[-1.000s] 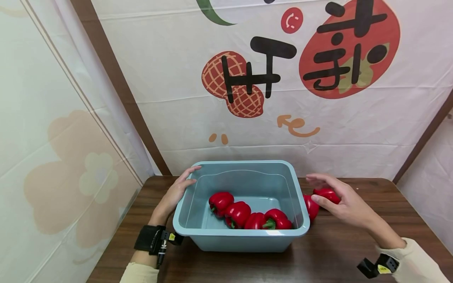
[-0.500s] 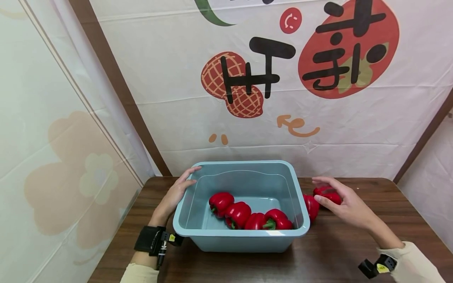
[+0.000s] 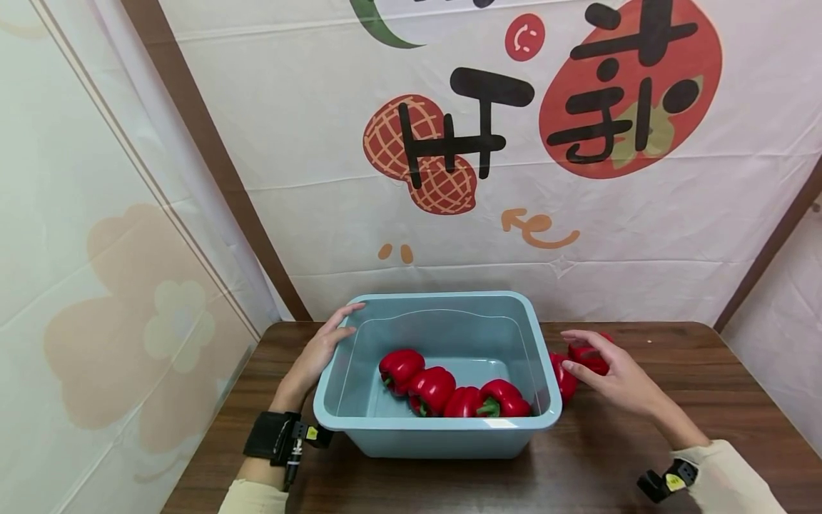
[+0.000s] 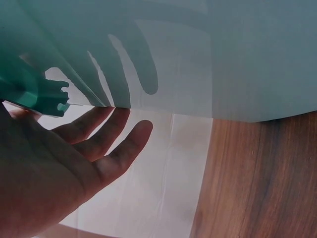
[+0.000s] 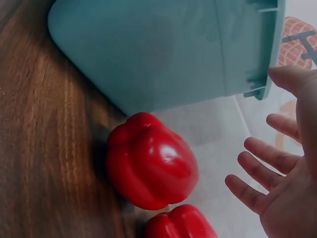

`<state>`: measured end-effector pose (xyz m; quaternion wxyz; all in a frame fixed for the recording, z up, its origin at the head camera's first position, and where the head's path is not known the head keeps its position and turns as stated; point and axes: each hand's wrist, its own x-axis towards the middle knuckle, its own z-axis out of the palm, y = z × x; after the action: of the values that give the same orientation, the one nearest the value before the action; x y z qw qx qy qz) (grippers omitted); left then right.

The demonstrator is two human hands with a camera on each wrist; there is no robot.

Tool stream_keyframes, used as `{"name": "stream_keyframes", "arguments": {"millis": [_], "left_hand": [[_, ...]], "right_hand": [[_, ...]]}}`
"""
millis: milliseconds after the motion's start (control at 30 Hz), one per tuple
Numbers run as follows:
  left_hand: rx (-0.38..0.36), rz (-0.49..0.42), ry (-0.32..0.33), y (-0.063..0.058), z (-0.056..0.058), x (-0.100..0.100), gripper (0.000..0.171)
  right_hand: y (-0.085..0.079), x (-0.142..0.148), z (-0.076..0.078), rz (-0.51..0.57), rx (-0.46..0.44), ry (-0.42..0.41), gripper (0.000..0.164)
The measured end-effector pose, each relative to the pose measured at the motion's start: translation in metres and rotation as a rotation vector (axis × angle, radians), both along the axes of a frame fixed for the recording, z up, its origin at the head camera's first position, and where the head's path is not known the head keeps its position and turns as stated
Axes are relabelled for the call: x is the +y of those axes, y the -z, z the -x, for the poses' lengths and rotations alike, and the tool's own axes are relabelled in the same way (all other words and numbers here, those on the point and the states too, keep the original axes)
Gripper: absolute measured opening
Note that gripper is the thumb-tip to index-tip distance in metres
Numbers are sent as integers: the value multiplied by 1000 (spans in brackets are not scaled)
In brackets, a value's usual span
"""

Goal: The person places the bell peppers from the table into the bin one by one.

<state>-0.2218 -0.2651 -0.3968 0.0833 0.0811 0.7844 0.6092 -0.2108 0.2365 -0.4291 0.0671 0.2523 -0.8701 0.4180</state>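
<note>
My left hand (image 3: 319, 353) holds the left rim of a light blue plastic tub (image 3: 437, 422), thumb and a finger over the edge. In the left wrist view, other fingers (image 4: 101, 139) lie under the rim against the outer wall. Inside the tub, several red bell peppers, one with a green stem (image 3: 504, 397), lie along the near side. My right hand (image 3: 619, 375) hovers with spread fingers over two more peppers outside the tub's right wall. The nearer bell pepper (image 5: 151, 161) sits close to the tub; the other bell pepper (image 5: 181, 223) is partly cut off by the frame.
The tub stands on a dark brown wooden table (image 3: 488, 489). Behind it hangs a white printed cloth (image 3: 308, 221), with another cloth panel (image 3: 115, 321) at the left. Black cameras are strapped to both wrists.
My right hand has shifted slightly right, then lowered and come back a little left over the loose peppers. My left hand, the tub and the peppers inside stay put.
</note>
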Motion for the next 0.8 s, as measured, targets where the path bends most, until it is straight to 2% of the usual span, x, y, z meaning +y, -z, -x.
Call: {"name": "stream_keyframes", "arguments": {"millis": [267, 800], "left_hand": [[7, 0, 1, 1, 0, -1, 45], [3, 1, 0, 1, 0, 0, 46]], "right_hand": [[12, -2, 5, -5, -42, -10, 57], [27, -5, 12, -19, -61, -6, 60]]}}
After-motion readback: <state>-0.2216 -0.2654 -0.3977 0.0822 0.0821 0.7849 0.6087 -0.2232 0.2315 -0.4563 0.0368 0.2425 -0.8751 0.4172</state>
